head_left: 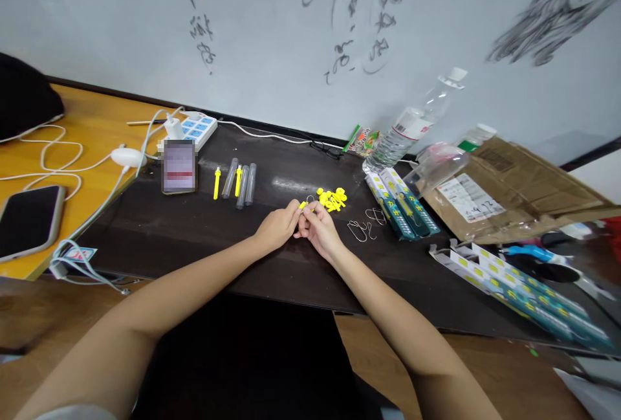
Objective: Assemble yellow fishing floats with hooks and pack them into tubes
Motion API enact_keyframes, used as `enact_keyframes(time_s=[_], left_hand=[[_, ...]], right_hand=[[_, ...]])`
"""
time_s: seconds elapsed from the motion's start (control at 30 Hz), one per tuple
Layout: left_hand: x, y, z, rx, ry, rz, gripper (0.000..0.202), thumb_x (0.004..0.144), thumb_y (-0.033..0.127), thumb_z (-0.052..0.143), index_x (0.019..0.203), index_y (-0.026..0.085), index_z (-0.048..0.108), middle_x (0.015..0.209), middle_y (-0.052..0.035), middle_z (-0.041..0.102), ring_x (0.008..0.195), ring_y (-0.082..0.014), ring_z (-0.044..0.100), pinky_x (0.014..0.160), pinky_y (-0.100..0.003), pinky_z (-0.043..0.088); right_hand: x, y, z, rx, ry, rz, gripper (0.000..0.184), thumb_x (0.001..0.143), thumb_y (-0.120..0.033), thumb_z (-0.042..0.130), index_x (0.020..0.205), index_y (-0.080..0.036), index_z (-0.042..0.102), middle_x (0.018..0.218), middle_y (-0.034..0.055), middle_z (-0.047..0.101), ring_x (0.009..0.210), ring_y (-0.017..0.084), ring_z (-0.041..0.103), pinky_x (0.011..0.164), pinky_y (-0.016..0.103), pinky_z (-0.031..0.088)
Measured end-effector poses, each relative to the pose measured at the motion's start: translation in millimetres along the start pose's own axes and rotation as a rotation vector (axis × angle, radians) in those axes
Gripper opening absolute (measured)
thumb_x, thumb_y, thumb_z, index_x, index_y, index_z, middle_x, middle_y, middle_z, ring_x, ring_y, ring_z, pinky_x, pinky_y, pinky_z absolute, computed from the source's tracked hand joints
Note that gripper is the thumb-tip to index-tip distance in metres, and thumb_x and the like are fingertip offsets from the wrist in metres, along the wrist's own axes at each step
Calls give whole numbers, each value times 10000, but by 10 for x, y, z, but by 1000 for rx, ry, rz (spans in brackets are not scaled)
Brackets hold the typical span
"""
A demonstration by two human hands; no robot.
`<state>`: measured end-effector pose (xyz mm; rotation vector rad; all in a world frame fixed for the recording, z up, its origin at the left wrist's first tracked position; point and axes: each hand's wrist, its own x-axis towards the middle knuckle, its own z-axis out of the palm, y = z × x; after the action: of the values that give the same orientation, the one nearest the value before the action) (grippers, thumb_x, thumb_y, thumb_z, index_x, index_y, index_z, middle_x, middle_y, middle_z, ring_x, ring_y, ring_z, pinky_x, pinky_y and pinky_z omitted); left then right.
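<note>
My left hand [277, 229] and my right hand [320, 231] meet over the dark table, fingers pinched. In my left fingers is a small yellow plastic piece [303, 205]. A curved metal hook [310, 198] shows just above my right fingertips, which close around its lower part; where it meets the yellow piece is hidden. Close beyond my right hand lies a pile of yellow plastic parts [332, 199]. Several metal hooks [359, 231] lie to its right. To the left are clear plastic tubes [250, 185] and yellow stems [217, 184], one of them inside or against a tube.
Green-and-white boxes [407, 203] lie at the right, more boxes [524, 290] nearer the edge. Behind them are a water bottle [412, 125] and a cardboard package [514, 187]. At left are a power strip [201, 130], a phone [30, 222] and white cables [72, 255].
</note>
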<state>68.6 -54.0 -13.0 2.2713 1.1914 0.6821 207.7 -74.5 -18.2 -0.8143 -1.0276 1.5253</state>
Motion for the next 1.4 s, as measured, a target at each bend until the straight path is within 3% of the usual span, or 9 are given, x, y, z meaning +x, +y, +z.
enact_keyframes(time_s=[0.33,0.73,1.1,1.4], left_hand=[[3,-22,33,50,0,12,253,973,324,209,937,202,427,671,-11,605,624,-185,611,569,-247,377],[5,-43,51,-161,5,73,226,974,303,221,921,201,415,689,-12,650,681,-162,638,670,-254,439],[5,5,13,185,-18,-7,289,983,339,199,1066,191,433,734,-44,652,659,-185,644,584,-235,408],[11,-1,-4,217,-55,41,285,983,312,209,1107,183,431,755,-53,653,663,-183,642,603,-234,426]], right_hand=[[2,23,9,8,15,-8,332,759,-367,684,877,-242,399,483,-135,505,361,38,428,471,221,566],[-39,-34,68,26,-5,1,351,751,-338,684,898,-252,377,470,-153,453,341,31,331,420,189,527],[-53,-75,87,76,-37,12,381,743,-337,697,997,-249,427,477,-139,455,348,42,336,401,177,500],[-70,-128,54,97,-58,98,321,765,-339,673,957,-258,429,493,-142,428,310,22,241,319,124,372]])
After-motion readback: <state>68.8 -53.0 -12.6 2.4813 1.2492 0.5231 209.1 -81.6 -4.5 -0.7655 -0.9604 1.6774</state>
